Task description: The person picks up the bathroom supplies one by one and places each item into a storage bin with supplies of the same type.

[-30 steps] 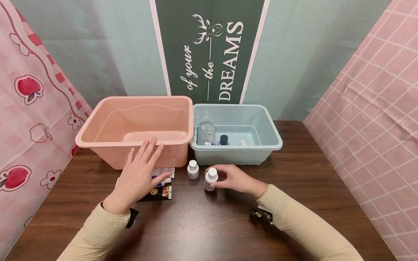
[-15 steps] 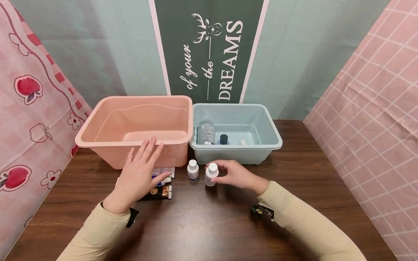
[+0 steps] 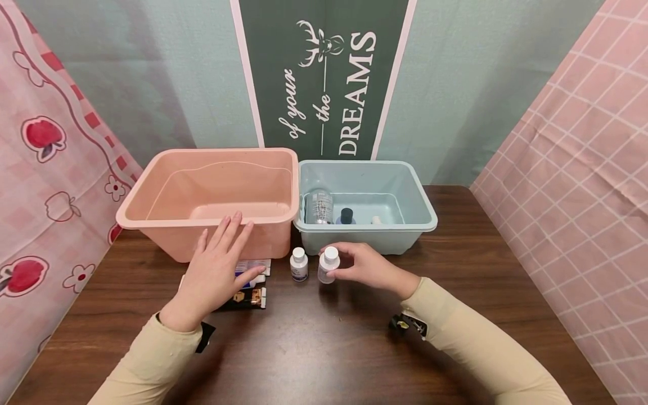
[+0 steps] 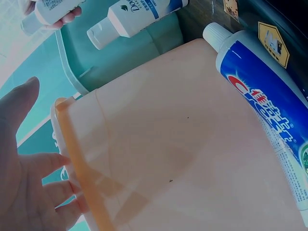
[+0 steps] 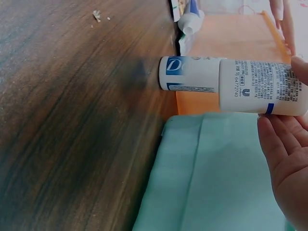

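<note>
My right hand (image 3: 367, 267) pinches a small white bottle (image 3: 329, 265), upright, in front of the blue bin (image 3: 367, 239). In the right wrist view that bottle (image 5: 255, 86) hangs above the tabletop, small print facing the camera. Just left of it, a second white bottle (image 3: 298, 265) with a Dove label (image 4: 134, 19) stands on the table. My left hand (image 3: 215, 273) lies with fingers spread and straight, fingertips at the front rim of the pink bin (image 3: 273, 236). Below this hand lie a blue and white toothpaste tube (image 4: 262, 91) and a black packet (image 3: 248, 299), partly hidden.
Inside the blue bin lie a clear bottle (image 3: 320, 208), a bottle with a dark cap (image 3: 346, 216) and a small white-topped item (image 3: 377, 220). Both bins stand side by side against a curtain (image 3: 435, 84) at the back of the wooden table (image 3: 314, 360).
My right hand has raised the white bottle and carried it slightly away from me, toward the blue bin. The left hand has stayed where it was.
</note>
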Demonstrator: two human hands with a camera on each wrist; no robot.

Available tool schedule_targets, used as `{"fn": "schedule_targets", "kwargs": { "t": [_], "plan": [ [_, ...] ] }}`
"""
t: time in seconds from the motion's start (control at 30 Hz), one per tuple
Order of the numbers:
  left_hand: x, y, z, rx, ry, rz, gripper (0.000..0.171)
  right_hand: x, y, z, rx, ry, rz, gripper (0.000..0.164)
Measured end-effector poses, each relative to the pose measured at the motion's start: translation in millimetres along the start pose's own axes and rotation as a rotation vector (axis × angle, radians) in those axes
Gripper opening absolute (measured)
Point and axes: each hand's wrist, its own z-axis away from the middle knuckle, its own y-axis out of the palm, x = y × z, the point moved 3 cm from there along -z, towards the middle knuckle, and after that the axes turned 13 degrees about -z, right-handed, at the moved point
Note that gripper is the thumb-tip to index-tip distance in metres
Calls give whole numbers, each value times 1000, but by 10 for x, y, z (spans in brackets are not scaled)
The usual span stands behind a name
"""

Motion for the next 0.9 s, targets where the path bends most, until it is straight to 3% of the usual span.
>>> {"fn": "schedule_targets", "kwargs": {
  "t": [0.9],
  "plan": [
    [-7, 0, -7, -1, -2, -12, 83, 40, -106, 78, -34, 28, -32, 44]
  ]
}}
